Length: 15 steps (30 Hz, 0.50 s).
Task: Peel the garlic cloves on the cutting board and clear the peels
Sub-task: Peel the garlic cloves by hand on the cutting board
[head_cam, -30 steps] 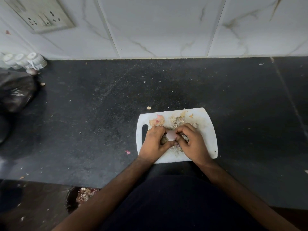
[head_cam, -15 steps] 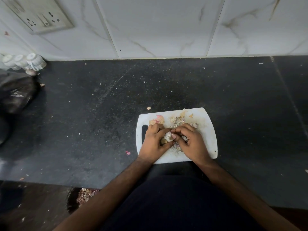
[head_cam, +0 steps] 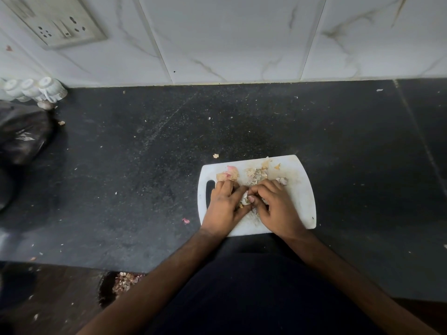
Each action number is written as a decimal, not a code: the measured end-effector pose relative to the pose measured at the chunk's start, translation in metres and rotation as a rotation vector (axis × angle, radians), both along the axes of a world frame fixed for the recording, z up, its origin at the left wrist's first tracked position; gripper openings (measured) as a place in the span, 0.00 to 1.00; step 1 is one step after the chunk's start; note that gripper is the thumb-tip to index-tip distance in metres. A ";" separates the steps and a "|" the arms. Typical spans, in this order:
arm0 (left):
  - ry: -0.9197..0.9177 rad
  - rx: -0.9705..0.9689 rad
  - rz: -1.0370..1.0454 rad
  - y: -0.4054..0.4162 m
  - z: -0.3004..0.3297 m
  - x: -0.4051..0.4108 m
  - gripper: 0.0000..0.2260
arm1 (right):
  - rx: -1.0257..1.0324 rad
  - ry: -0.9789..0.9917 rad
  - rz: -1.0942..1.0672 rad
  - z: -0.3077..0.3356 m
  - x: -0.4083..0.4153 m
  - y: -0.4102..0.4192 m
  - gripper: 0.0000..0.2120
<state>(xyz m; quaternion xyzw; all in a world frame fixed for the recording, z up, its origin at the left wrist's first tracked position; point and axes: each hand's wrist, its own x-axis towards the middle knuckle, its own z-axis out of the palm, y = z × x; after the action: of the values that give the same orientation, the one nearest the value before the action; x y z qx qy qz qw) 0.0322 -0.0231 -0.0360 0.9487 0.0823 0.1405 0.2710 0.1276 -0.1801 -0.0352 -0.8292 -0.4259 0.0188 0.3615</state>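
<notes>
- Your two hands are meeting over one white cutting board [head_cam: 300,189] on the dark counter [head_cam: 145,165].
- Your left hand [head_cam: 223,206] and right hand [head_cam: 278,211] are both pinching one garlic clove [head_cam: 245,199] between them.
- Loose peels [head_cam: 256,176] are lying beyond your fingers, too jumbled to count.
- One black bag [head_cam: 21,136] is sitting far left.

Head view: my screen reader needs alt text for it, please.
Both hands, left hand and right hand, pinch a garlic clove over a white cutting board on a black counter. Loose peels lie on the board's far side.
</notes>
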 end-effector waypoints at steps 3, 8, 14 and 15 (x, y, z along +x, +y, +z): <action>0.015 0.003 -0.007 0.001 -0.001 0.000 0.21 | -0.050 -0.075 0.069 0.003 -0.002 0.000 0.07; 0.063 -0.038 -0.011 0.004 -0.001 0.001 0.21 | 0.091 0.114 -0.021 0.003 0.001 -0.001 0.04; 0.029 -0.094 -0.002 0.005 -0.002 0.002 0.20 | 0.210 0.265 -0.196 0.006 0.002 -0.002 0.07; 0.022 -0.091 -0.005 0.005 -0.002 0.002 0.19 | 0.203 0.236 -0.189 0.006 0.001 -0.001 0.05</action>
<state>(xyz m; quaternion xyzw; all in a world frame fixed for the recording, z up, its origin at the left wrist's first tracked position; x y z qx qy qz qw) 0.0344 -0.0184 -0.0375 0.9371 0.0891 0.1257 0.3133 0.1285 -0.1813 -0.0292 -0.8167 -0.3005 0.0389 0.4911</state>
